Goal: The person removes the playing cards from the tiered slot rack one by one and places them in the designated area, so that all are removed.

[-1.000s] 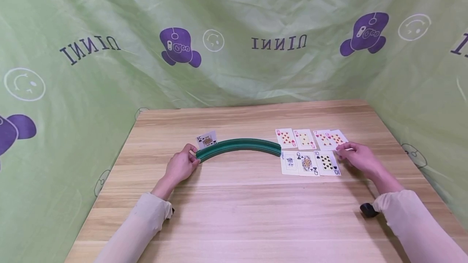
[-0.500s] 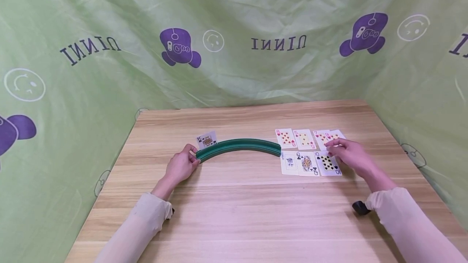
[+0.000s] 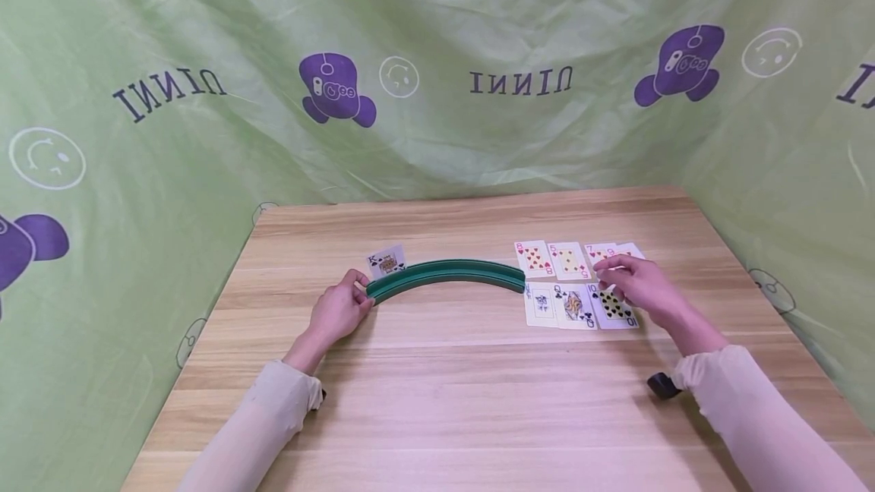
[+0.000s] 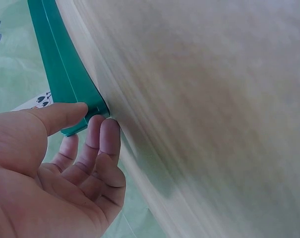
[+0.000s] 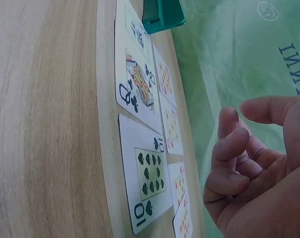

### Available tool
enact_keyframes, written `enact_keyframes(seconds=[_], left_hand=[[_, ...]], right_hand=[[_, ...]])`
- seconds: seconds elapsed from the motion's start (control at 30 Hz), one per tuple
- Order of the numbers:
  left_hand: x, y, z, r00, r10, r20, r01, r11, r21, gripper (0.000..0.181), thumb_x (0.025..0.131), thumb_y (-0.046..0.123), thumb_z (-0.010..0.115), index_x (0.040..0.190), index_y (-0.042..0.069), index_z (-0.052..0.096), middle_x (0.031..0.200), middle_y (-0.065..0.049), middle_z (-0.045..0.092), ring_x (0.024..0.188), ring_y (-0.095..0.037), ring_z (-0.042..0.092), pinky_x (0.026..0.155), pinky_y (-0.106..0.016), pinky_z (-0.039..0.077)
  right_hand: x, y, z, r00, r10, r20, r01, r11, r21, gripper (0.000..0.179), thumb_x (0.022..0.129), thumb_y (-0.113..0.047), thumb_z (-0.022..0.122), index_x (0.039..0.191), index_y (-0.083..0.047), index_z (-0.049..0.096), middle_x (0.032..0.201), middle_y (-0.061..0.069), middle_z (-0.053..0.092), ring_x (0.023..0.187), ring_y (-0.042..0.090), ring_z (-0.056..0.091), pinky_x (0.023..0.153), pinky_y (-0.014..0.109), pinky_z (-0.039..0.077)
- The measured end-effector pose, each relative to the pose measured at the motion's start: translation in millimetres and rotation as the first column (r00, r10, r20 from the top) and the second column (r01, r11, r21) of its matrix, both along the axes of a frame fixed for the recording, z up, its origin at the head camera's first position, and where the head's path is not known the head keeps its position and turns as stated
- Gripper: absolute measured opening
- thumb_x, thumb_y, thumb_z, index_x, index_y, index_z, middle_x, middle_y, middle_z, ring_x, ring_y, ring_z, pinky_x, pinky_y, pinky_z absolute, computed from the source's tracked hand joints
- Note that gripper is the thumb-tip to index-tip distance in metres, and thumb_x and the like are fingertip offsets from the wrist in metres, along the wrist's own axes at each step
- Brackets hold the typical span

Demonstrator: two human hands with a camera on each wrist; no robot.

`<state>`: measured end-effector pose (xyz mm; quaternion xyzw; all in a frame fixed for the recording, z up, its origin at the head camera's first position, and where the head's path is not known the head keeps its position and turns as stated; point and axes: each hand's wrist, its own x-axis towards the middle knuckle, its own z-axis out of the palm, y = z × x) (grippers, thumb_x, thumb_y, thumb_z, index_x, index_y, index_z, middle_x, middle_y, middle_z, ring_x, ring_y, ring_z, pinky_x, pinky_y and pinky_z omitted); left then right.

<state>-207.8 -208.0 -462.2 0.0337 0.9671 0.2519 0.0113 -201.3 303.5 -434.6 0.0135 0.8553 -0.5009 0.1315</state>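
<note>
My left hand (image 3: 339,307) grips the left end of a curved green card holder (image 3: 444,273), thumb on top in the left wrist view. A king of spades (image 3: 386,260) stands behind or in the holder's left end; its lower edge is hidden. My right hand (image 3: 639,283) hovers above the cards at the right, fingers loosely curled, holding nothing. Below it lies the ten of spades (image 5: 149,173), beside the queen of clubs (image 3: 574,307) and a joker (image 3: 541,306). Behind are a red eight (image 3: 534,258), a red five (image 3: 568,260), a seven (image 3: 601,253) and a nine partly covered by my hand.
The wooden table (image 3: 437,401) has its far edge against a green printed curtain (image 3: 437,143), which also hangs along both sides. Black wrist gear (image 3: 663,386) shows at the right sleeve. The holder's right end stands close to the eight and the joker.
My right hand has moved left from the edge of the nine to above the seven and ten. The nine has shifted slightly left. My left hand and the holder stay still.
</note>
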Motion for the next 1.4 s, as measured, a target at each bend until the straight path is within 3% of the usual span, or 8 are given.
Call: enact_keyframes(seconds=[0.23, 0.97, 1.4], left_hand=[[-0.4, -0.5, -0.1, 1.000, 0.005, 0.006, -0.005, 1.000, 0.003, 0.030, 0.090, 0.019, 0.072, 0.113, 0.012, 0.054, 0.090, -0.004, 0.075, 0.074, -0.017, 0.063, 0.069, -0.032, 0.045], [-1.5, -1.5, -2.1, 1.000, -0.004, 0.007, 0.004, 1.000, 0.003, 0.030, 0.090, 0.019, 0.071, 0.113, 0.013, 0.054, 0.090, -0.004, 0.075, 0.074, -0.017, 0.063, 0.070, -0.032, 0.046], [-0.6, -0.7, -1.8, 1.000, -0.003, -0.005, 0.003, 1.000, 0.001, 0.030, 0.090, 0.019, 0.072, 0.113, 0.013, 0.054, 0.090, -0.004, 0.075, 0.075, -0.017, 0.064, 0.071, -0.033, 0.046]], right_hand=[[-1.7, -10, -0.3, 1.000, 0.014, -0.016, -0.015, 0.999, -0.038, 0.042, 0.101, -0.021, 0.056, 0.134, 0.005, 0.050, 0.093, 0.003, 0.067, 0.068, 0.009, 0.056, 0.057, 0.025, 0.044], [-14.9, -56, 2.0, 0.999, 0.041, -0.025, -0.042, 0.997, -0.064, 0.036, 0.101, -0.021, 0.054, 0.129, 0.002, 0.055, 0.104, 0.015, 0.066, 0.075, 0.013, 0.056, 0.062, 0.028, 0.043], [-20.7, -86, 5.8, 0.996, 0.087, -0.033, -0.090, 0.990, -0.113, 0.032, 0.101, -0.019, 0.054, 0.125, 0.002, 0.057, 0.098, 0.007, 0.064, 0.075, 0.015, 0.056, 0.061, 0.028, 0.043]])
